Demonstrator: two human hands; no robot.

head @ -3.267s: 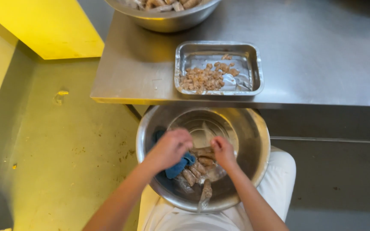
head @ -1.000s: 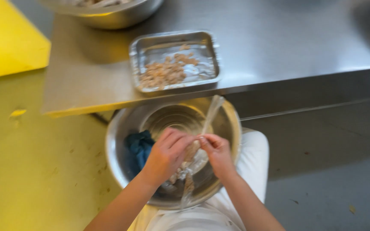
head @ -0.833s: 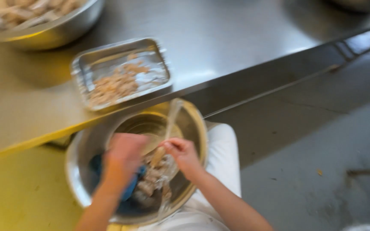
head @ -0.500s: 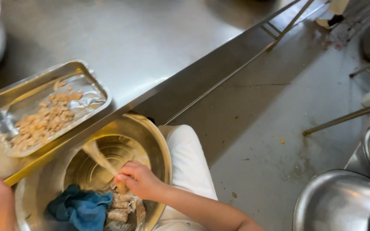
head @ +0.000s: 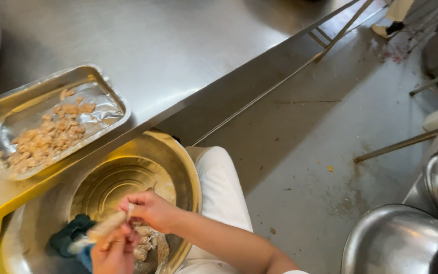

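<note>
We sit with a wide round steel bowl (head: 178,162) on our lap, just under the near edge of the stainless steel worktop (head: 178,45). Over the bowl, both hands work one long pale piece of raw seafood (head: 108,226). Our right hand (head: 150,209) has its fingers closed on the piece's right end, and our left hand (head: 113,253), low at the near edge of the view, pinches the same piece from below with fingers curled shut. More pale pieces (head: 145,243) lie in the bowl beneath, beside a crumpled blue cloth (head: 69,236) on the left. On the worktop to the far left stands a rectangular foil-lined metal tray (head: 6,114) holding small brownish peeled bits (head: 46,137).
</note>
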